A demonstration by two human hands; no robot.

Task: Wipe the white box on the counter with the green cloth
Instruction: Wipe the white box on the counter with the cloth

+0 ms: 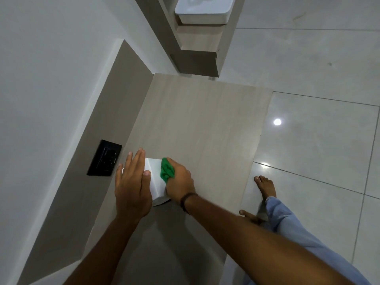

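The white box (156,182) stands on the light wood-grain counter (197,124), close to its left edge by the wall. My left hand (131,182) lies flat over the box's left side, fingers straight and together, thumb on its top. My right hand (180,179) holds the bunched green cloth (167,170) and presses it against the box's top right. Both hands hide much of the box.
A black wall socket (104,158) sits on the brown backsplash just left of the box. Beyond the counter's far end, a white basin (202,9) rests on stepped shelves. Glossy floor tiles (318,140) and my bare feet (265,187) are to the right.
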